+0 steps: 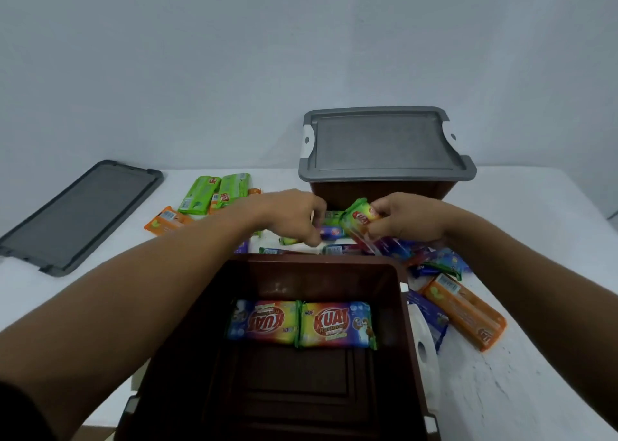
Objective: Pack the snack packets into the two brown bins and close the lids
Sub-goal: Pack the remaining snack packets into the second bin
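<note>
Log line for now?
near bin: open, two packets | far bin: lidded | right hand: holds green packet | left hand: on loose packets

A plain, pale blue-grey wall (234, 56) fills the upper half of the view. The white worktop (535, 390) meets it directly; its near-right surface is speckled. Lighting is soft and even.

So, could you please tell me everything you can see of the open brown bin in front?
The brown bin is a glossy, plastic-looking rectangular tub, upright on the white table, lid off. Its floor has stepped ridges. The left KUAT packet and right KUAT packet lie flat side by side against its far wall. Pale latch pieces show at its near corners.
</note>
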The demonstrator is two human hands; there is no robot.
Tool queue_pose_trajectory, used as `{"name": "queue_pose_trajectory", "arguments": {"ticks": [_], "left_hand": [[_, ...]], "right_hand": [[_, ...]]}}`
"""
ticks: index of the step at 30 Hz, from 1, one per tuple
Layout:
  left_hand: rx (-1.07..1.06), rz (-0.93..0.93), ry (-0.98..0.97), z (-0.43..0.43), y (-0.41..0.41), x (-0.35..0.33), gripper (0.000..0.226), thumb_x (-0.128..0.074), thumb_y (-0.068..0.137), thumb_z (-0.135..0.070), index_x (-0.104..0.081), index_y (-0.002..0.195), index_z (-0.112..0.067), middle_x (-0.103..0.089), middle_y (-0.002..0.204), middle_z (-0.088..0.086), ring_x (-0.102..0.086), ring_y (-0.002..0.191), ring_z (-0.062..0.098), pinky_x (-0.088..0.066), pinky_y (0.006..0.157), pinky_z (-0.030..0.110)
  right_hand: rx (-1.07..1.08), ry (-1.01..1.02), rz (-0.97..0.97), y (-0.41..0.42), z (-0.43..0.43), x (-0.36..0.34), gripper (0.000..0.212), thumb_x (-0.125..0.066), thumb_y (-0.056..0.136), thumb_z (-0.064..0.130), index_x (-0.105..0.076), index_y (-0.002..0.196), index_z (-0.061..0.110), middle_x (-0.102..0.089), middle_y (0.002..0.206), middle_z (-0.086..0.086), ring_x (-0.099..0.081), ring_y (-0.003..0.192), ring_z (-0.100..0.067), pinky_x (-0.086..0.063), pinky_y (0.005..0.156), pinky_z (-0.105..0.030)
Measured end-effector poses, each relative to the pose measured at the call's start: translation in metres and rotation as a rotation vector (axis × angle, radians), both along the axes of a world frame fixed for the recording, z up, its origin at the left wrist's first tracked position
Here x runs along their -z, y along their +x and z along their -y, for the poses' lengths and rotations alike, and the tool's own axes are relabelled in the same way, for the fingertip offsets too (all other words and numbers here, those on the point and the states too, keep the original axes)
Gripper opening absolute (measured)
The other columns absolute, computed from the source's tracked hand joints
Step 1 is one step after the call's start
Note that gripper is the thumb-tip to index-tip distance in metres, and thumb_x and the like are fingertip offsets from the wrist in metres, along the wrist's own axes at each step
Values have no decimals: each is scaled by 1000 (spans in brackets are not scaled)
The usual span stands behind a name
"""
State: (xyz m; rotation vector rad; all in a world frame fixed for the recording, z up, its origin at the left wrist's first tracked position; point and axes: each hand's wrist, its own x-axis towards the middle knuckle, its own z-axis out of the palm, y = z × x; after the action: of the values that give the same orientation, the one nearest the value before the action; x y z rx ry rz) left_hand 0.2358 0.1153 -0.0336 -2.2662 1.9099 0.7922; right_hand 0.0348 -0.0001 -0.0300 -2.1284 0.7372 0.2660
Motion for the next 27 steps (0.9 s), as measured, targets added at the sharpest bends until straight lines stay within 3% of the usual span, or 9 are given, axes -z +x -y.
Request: {"name": "queue_pose_trajectory", "arguments": {"ticks": [3, 5, 8, 12, 16, 19, 22, 25, 27], "left_hand": [[-144, -209, -57, -15, 14, -20, 10, -69, 82, -11, -63, 85, -18, -62, 78, 3, -54, 70, 17, -40, 63, 29], [-229, -345, -81, -26, 18, -34, 14, -62, 83, -1, -68, 88, -13, -69, 85, 15, -59, 74, 19, -46, 67, 33], [-311, -543, -63, -40, 21, -49, 28, -54, 87, 4, -71, 102, -13, -77, 99, 12, -72, 82, 20, -58, 72, 33], [-340, -656, -63, -55, 22, -61, 17, -69, 93, -11, -68, 109, -13, -79, 100, 7, -75, 84, 20, -61, 69, 28], [-315, -707, -82, -73, 23, -69, 38, -79, 84, -25, -68, 117, -10, -77, 110, 10, -74, 100, 31, -60, 83, 37], [-297, -719, -70, -85, 24, -74, 48, -79, 78, -32, -67, 120, -12, -76, 113, 10, -72, 106, 35, -60, 86, 39], [-266, -770, -23, -96, 29, -73, 48, -79, 81, -32, -65, 124, -13, -75, 114, 9, -73, 99, 29, -62, 78, 32], [-236, -837, 26, -106, 35, -67, 47, -75, 85, -29, -62, 127, -11, -73, 119, 12, -71, 98, 23, -60, 79, 31], [-204, -860, 55, -112, 39, -62, 44, -70, 86, -27, -62, 127, -11, -73, 119, 13, -71, 100, 24, -60, 82, 33]], "right_hand": [[65, 242, 80, -2, 1, -11, 21, -64, 91, 21, -64, 109, 10, -75, 102, -9, -73, 97, -25, -54, 92, -46], [77, 337, 107, -1, -2, -19, 24, -62, 94, 23, -59, 114, 9, -73, 108, -13, -72, 101, -29, -54, 94, -47], [106, 395, 151, 1, -11, -32, 32, -59, 96, 35, -58, 118, 12, -73, 110, -15, -73, 95, -26, -59, 85, -40], [88, 472, 231, 4, -28, -47, 47, -55, 91, 47, -55, 124, 13, -73, 114, -12, -72, 92, -23, -59, 81, -37], [55, 539, 282, 5, -39, -53, 65, -60, 87, 55, -51, 129, 7, -72, 117, -15, -70, 91, -21, -60, 76, -34], [-33, 580, 259, 1, -43, -57, 85, -75, 69, 67, -55, 125, 7, -72, 116, -14, -71, 90, -19, -60, 73, -32], [-114, 552, 187, -4, -55, -61, 68, -72, 75, 62, -60, 117, 10, -73, 105, -7, -69, 87, -18, -57, 70, -30], [-174, 429, 181, -6, -68, -63, 34, -66, 86, 36, -56, 109, 13, -71, 100, -5, -64, 90, -22, -50, 81, -42], [-252, 319, 135, -5, -78, -64, 34, -73, 85, 33, -57, 107, 14, -68, 101, -7, -62, 90, -26, -49, 85, -47]]}}
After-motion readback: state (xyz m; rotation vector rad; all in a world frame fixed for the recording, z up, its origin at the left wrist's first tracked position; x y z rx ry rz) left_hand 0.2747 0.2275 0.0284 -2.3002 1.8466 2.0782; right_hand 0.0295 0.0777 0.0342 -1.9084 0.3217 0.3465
